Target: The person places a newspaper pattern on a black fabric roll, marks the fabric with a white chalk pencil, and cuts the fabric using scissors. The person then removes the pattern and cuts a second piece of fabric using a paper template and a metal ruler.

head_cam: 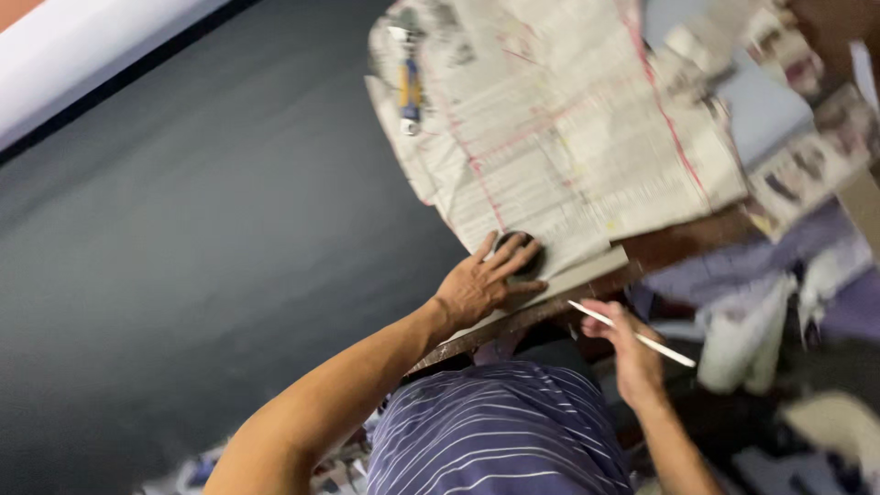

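My left hand (484,282) lies flat on a small dark round object (524,246) at the near edge of a newspaper sheet (559,128), fingers spread over it. The newspaper covers a brown board or table top (678,243). My right hand (621,350) is just below the board's near edge and holds a thin white stick (660,346), like a pencil or brush, pointing to the right. The view is tilted and blurred.
A yellow and blue utility knife (410,92) lies on the far corner of the newspaper. More printed paper sheets (807,165) lie at the right. A dark grey floor (202,238) fills the left. Crumpled white and purple cloths (761,321) are at the right.
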